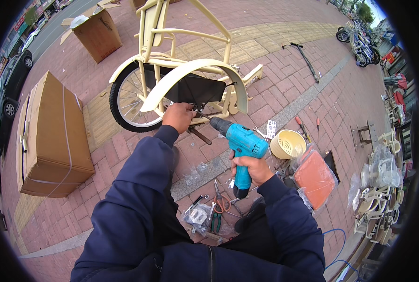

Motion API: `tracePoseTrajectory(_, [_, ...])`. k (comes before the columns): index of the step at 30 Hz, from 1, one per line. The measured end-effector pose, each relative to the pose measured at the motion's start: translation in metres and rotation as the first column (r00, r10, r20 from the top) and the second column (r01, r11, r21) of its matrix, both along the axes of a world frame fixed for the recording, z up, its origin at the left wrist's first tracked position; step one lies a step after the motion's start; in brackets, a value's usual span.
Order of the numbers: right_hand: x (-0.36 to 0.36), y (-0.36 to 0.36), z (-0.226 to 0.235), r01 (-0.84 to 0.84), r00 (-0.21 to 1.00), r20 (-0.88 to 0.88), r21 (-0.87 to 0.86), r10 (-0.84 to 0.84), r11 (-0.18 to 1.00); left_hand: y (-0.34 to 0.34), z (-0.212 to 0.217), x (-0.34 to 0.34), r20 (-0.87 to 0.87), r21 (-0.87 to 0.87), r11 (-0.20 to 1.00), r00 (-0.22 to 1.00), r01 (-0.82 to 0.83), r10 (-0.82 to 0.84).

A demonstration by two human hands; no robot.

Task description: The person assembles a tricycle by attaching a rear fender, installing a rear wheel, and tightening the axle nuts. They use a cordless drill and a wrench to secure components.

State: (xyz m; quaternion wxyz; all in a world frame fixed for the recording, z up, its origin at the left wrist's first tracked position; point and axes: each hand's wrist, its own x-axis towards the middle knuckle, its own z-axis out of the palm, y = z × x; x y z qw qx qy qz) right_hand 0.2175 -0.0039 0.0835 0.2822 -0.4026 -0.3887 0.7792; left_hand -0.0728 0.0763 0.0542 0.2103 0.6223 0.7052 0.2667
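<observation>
A teal cordless drill (245, 142) is gripped by its handle in my right hand (252, 168). Its black chuck and bit point up and left at a cream tricycle frame (192, 66). My left hand (178, 117) is closed with fingers bunched near the bit's tip, low on the frame beside the crank; what they pinch is too small to make out. Above the hands curves a cream mudguard (190, 70). Behind it sits a dark panel (204, 89), and a black-tyred wheel (129, 101) is fitted at the left of the frame.
A big strapped cardboard box (54, 136) stands at left, an open carton (97, 35) beyond it. Near my feet lie scissors (221, 203), pliers (216, 221) and bagged parts. To the right are a cream basket (288, 144), an orange seat pad (315, 179) and black handlebars (305, 58).
</observation>
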Motion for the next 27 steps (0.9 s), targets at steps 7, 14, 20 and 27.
tracePoseTrajectory(7, [0.0001, 0.0004, -0.0016, 0.035, 0.998, -0.048, -0.077, -0.039, 0.996, 0.0003, -0.0026, -0.0031, 0.045, 0.015, 0.999, 0.998, 0.033, -0.033])
tracePoseTrajectory(14, [-0.0012, -0.0019, -0.0028, 0.014, 1.0, -0.024, -0.02, -0.014, 1.0, 0.0026, -0.0061, -0.0064, 0.062, 0.01, 0.998, 0.996, 0.07, -0.07])
tracePoseTrajectory(20, [-0.0017, -0.0027, -0.003, 0.004, 1.0, 0.019, -0.004, -0.004, 1.0, 0.0026, -0.006, -0.0065, 0.037, 0.031, 0.997, 0.997, 0.071, -0.072])
tracePoseTrajectory(27, [-0.0026, -0.0029, -0.0026, 0.022, 1.0, -0.012, -0.013, -0.022, 1.0, 0.0024, -0.0055, -0.0057, 0.078, 0.039, 0.997, 0.995, 0.06, -0.063])
